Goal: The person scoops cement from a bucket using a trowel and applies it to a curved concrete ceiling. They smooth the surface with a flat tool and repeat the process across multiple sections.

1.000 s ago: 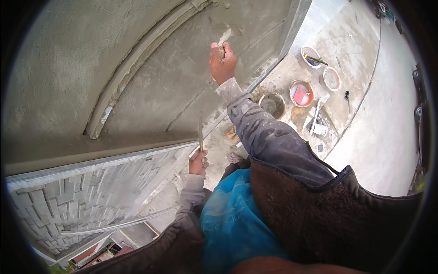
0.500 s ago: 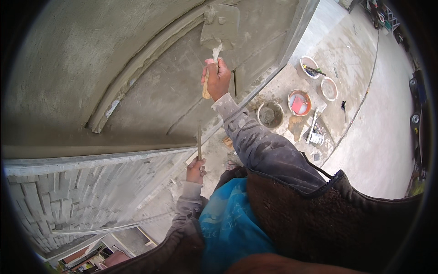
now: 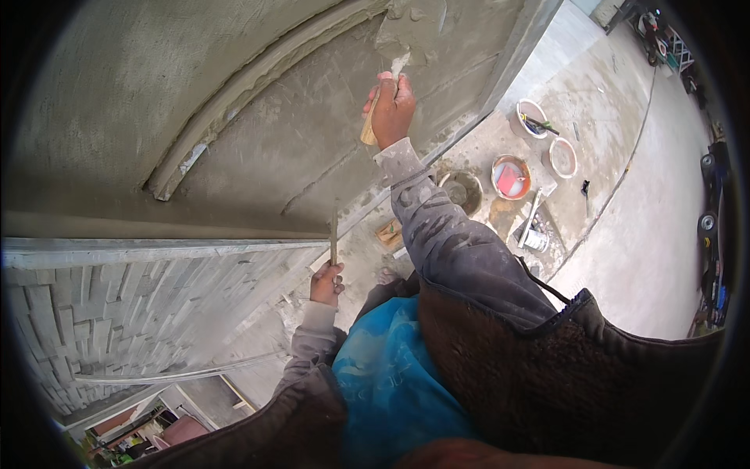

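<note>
Grey plaster covers the wall, with a raised curved band sweeping across it. From my distant seat I see the right hand closed around a trowel's wooden handle; the trowel, smeared with grey mix, lies near the band's upper end, probably angled so its blade faces the wall. I cannot tell whether they touch. The left hand is curled firmly around a thin strip near the wall's lower corner, perhaps kept aside from the trowel. On the ground, a mortar bucket, partly behind the right sleeve, stands beside an orange bucket, presumably grouped for easy reach.
</note>
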The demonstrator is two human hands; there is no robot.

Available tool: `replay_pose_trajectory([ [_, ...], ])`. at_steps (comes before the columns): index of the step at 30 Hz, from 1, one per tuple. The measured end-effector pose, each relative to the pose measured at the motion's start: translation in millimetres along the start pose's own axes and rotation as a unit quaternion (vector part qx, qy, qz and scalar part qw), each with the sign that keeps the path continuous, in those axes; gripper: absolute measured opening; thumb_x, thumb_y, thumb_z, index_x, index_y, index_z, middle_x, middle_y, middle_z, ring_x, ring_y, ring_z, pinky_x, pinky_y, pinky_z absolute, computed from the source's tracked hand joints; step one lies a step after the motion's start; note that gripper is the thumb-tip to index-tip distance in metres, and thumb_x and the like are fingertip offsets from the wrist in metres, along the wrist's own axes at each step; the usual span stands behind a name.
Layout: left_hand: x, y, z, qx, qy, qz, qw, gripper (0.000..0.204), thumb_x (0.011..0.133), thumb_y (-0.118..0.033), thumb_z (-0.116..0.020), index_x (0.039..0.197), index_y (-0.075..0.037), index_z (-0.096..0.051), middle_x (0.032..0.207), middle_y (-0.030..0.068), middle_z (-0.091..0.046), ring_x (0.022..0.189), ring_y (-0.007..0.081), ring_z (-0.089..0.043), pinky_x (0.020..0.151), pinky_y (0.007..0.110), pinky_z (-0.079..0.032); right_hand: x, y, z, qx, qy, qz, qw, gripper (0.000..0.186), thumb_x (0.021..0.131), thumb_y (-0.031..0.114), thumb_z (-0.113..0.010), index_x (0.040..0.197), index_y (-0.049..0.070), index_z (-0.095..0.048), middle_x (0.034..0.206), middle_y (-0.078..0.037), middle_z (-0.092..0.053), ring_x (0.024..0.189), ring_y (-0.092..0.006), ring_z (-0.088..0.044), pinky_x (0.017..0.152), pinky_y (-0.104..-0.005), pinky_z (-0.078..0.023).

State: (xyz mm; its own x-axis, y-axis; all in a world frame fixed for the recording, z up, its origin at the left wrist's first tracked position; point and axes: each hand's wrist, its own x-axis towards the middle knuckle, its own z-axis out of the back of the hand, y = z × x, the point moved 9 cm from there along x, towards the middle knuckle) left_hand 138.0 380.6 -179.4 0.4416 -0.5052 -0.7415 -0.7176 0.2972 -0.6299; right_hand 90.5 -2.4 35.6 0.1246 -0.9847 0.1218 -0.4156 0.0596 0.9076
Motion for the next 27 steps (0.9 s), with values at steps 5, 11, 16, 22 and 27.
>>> replay_pose_trajectory([
  [5,2,1,-1,-0.01,0.0,0.001,1.0,0.038,0.085,-0.009,-0.069,0.121,-0.006,-0.06,0.081,-0.0056,-0.051,0.056,0.0032,-0.04,0.046,0.019,-0.031,-15,-27,-5,0.058,0.033,-0.053,0.996,0.027,0.102,0.028,-0.049,0.098,0.002,-0.054,0.068,-0.006,-0.055,0.05,-0.0146,-0.055,0.045,-0.0292,-0.045],
  [11,-3,1,-4,-0.009,0.012,-0.009,1.0,0.039,0.085,-0.009,-0.069,0.123,-0.004,-0.059,0.08,-0.0051,-0.05,0.057,0.0034,-0.04,0.046,0.02,-0.032,-25,-22,-16,0.066,0.037,-0.03,0.997,0.025,0.101,0.026,-0.048,0.1,0.002,-0.054,0.068,-0.007,-0.055,0.05,-0.0157,-0.055,0.045,-0.0309,-0.045],
  [16,-7,6,6,-0.013,-0.001,-0.006,1.0,0.036,0.085,-0.01,-0.069,0.119,-0.004,-0.059,0.08,-0.0049,-0.049,0.057,0.0036,-0.04,0.046,0.02,-0.033,-17,-33,-17,0.066,0.032,-0.018,0.997,0.018,0.099,0.021,-0.05,0.093,0.003,-0.05,0.064,-0.006,-0.054,0.047,-0.0142,-0.052,0.044,-0.0291,-0.042],
  [22,-11,3,2,-0.025,0.0,-0.01,1.0,0.033,0.085,-0.01,-0.069,0.116,-0.005,-0.06,0.08,-0.0052,-0.049,0.057,0.0032,-0.04,0.046,0.019,-0.032,-45,-51,-29,0.111,0.051,-0.054,0.991,0.02,0.099,0.022,-0.05,0.096,0.003,-0.051,0.069,-0.007,-0.057,0.05,-0.0148,-0.055,0.046,-0.0291,-0.043],
  [27,-20,-4,10,-0.03,-0.019,-0.021,0.999,0.033,0.085,-0.011,-0.069,0.116,-0.005,-0.061,0.079,-0.006,-0.048,0.058,0.003,-0.04,0.046,0.019,-0.032,-85,-44,-25,0.093,0.232,-0.054,0.967,0.024,0.099,0.025,-0.053,0.1,0.001,-0.057,0.07,-0.005,-0.056,0.058,-0.0117,-0.055,0.054,-0.0273,-0.045],
])
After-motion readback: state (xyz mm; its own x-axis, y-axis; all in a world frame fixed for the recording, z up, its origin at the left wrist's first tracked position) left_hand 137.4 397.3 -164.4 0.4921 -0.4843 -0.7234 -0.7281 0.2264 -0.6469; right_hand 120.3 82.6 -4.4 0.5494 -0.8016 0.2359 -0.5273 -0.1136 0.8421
